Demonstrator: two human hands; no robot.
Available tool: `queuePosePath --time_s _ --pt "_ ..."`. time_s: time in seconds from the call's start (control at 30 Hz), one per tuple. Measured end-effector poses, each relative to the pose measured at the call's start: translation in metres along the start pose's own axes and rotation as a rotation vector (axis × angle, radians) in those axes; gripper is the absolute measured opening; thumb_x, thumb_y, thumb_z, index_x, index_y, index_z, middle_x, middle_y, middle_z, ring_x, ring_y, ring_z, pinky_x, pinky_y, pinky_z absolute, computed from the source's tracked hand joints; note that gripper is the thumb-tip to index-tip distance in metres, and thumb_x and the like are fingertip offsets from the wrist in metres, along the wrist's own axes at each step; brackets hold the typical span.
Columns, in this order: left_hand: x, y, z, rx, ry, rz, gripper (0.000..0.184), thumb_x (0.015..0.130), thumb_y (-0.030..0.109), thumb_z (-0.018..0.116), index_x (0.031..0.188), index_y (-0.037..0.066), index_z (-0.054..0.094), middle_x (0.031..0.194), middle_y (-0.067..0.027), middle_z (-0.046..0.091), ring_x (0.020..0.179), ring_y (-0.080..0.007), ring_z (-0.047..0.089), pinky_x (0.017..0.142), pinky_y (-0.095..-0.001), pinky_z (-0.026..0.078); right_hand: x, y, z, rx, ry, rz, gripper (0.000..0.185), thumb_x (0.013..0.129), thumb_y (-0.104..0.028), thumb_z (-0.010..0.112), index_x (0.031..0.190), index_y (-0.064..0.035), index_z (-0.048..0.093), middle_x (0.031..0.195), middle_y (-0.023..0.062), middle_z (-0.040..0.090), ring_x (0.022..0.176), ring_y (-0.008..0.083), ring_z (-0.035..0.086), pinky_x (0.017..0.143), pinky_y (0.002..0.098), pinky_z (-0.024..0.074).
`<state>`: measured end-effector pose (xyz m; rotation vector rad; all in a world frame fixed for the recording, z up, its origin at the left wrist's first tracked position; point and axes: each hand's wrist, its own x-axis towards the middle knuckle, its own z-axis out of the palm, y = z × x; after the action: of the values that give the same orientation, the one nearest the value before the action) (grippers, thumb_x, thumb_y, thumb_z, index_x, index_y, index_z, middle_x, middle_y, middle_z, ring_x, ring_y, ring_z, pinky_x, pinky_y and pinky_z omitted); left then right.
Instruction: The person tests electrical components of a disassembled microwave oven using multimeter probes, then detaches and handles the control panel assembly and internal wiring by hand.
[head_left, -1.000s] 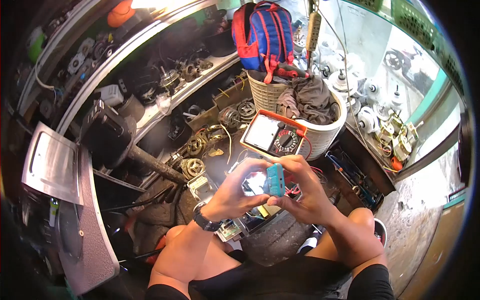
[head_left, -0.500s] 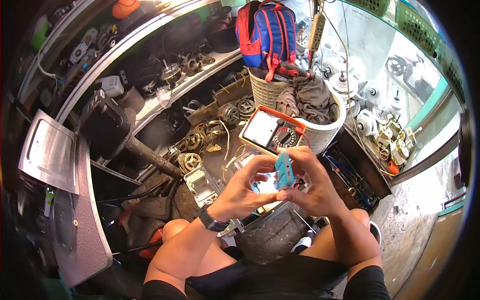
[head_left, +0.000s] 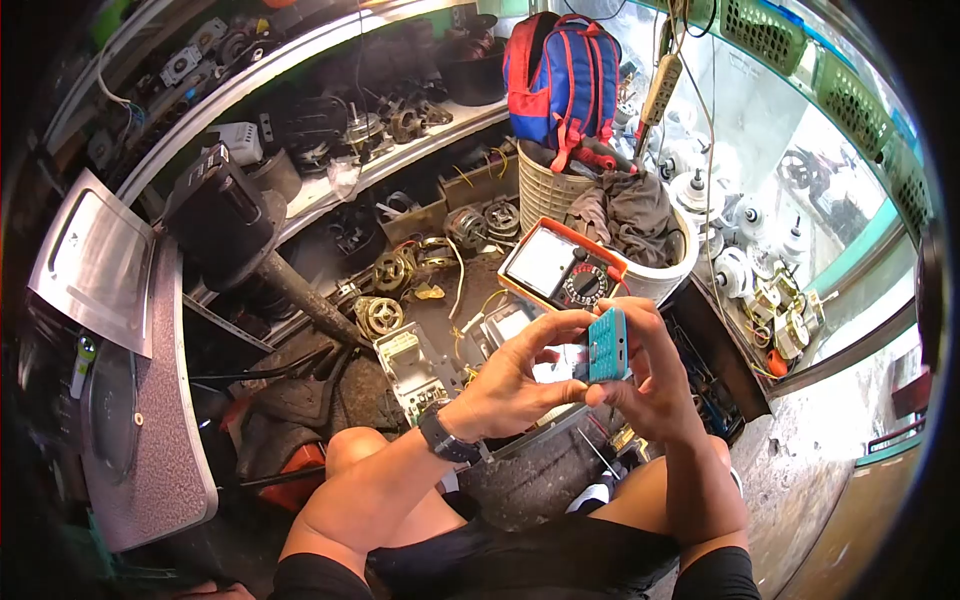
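A teal keypad mobile phone (head_left: 608, 346) is held up between my two hands, its button side turned to the left and a narrow edge with small ports facing me. My left hand (head_left: 515, 372), with a dark watch at the wrist, grips it from the left, thumb low and fingers high. My right hand (head_left: 655, 375) closes round the other side. Just beyond the hands, an analog multimeter (head_left: 535, 258) in an orange case leans at a tilt. Left of my left hand lies an opened white plastic housing (head_left: 408, 365).
Copper-wound motor parts (head_left: 380, 315) lie on the floor behind the housing. A blue and red backpack (head_left: 575, 85) and grey cloth (head_left: 635, 215) top the pale baskets. White motor parts fill the right side. A metal post (head_left: 310, 295) stands left, near a speckled tabletop (head_left: 165, 440).
My view has shifted, so the surroundings sit differently in the frame. The phone has turned in my hands, and more of its keypad and ported edge now shows.
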<state>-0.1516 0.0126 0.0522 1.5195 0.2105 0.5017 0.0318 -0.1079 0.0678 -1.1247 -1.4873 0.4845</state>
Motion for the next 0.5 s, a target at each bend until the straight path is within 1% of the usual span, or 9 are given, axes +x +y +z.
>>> queuePosePath --time_s 0.1,0.13,0.2,0.23,0.27,0.3,0.33,0.37,0.5 --pt "0.001 -0.001 0.001 0.114 0.039 0.017 0.073 0.087 0.016 0.089 0.147 0.007 0.05 0.144 -0.0066 0.056 0.136 -0.0184 0.053 0.115 -0.0404 0.042 0.0 0.004 0.005 0.025 0.033 0.029 0.081 0.084 -0.031 0.091 0.148 -0.0042 0.049 0.135 0.0133 0.054 0.109 0.0183 0.066 0.095 0.0379 0.0577" --pt "0.0 -0.003 0.001 0.115 0.038 0.017 0.073 0.087 0.016 0.089 0.147 0.007 0.05 0.144 -0.0066 0.056 0.136 -0.0184 0.053 0.115 -0.0404 0.042 -0.001 0.008 0.007 0.104 0.026 0.064 0.08 0.085 -0.027 0.091 0.148 -0.0048 0.047 0.133 0.0117 0.055 0.11 0.0172 0.065 0.097 0.0372 0.0562" --pt "-0.001 -0.006 -0.001 0.326 0.139 0.088 0.066 0.085 0.009 0.088 0.14 0.004 0.051 0.144 -0.0109 0.056 0.137 -0.0208 0.053 0.115 -0.0428 0.044 -0.001 0.007 0.006 0.178 0.023 0.095 0.079 0.086 -0.023 0.091 0.148 -0.0054 0.045 0.132 0.0101 0.055 0.11 0.0161 0.065 0.098 0.0366 0.0547" --pt "-0.002 0.001 -0.001 0.365 0.167 0.055 0.061 0.08 0.001 0.087 0.132 0.005 0.054 0.141 -0.0148 0.056 0.136 -0.0267 0.054 0.113 -0.0447 0.047 -0.001 0.002 0.006 0.227 -0.008 0.18 0.078 0.086 -0.018 0.091 0.146 -0.0061 0.043 0.13 0.0085 0.055 0.112 0.0151 0.063 0.1 0.0351 0.053" --pt "-0.003 0.004 -0.003 0.367 0.168 0.054 0.061 0.08 0.001 0.087 0.132 0.005 0.054 0.141 -0.0148 0.056 0.136 -0.0267 0.054 0.113 -0.0447 0.047 -0.001 -0.003 0.005 0.277 -0.04 0.265 0.076 0.086 -0.013 0.09 0.144 -0.0068 0.041 0.128 0.0069 0.055 0.114 0.0141 0.062 0.101 0.0337 0.0513" --pt "-0.003 0.006 -0.005 0.482 0.135 0.141 0.061 0.078 -0.001 0.086 0.131 0.006 0.055 0.14 -0.0152 0.055 0.135 -0.0296 0.055 0.113 -0.0445 0.047 0.004 -0.007 0.002 0.299 -0.094 0.291 0.075 0.084 -0.008 0.091 0.14 -0.0074 0.04 0.124 0.0056 0.055 0.114 0.0116 0.06 0.099 0.0308 0.0505" --pt "-0.003 0.007 -0.006 0.596 0.1 0.228 0.062 0.076 -0.003 0.086 0.13 0.008 0.056 0.139 -0.0157 0.055 0.134 -0.0326 0.055 0.113 -0.0444 0.046 0.005 -0.004 -0.002 0.302 -0.093 0.293 0.075 0.084 -0.008 0.091 0.14 -0.0074 0.04 0.124 0.0056 0.055 0.114 0.0116 0.06 0.099 0.0308 0.0505" --pt "-0.004 0.006 -0.003 0.586 0.09 0.209 0.062 0.073 -0.006 0.085 0.127 0.01 0.058 0.137 -0.0161 0.054 0.132 -0.036 0.056 0.113 -0.0445 0.047 0.004 -0.001 -0.005 0.321 -0.154 0.317 0.076 0.083 -0.009 0.092 0.139 -0.007 0.041 0.124 0.0055 0.055 0.113 0.0107 0.059 0.098 0.031 0.0511" --pt "-0.005 0.004 -0.004 0.574 0.032 0.193 0.059 0.075 -0.005 0.084 0.126 0.01 0.06 0.139 -0.0149 0.054 0.133 -0.0352 0.055 0.114 -0.0448 0.046 0.007 -0.001 -0.014 0.238 -0.243 0.412 0.073 0.08 -0.017 0.096 0.132 -0.0066 0.047 0.114 0.0032 0.058 0.105 0.0085 0.058 0.09 0.0288 0.0517"
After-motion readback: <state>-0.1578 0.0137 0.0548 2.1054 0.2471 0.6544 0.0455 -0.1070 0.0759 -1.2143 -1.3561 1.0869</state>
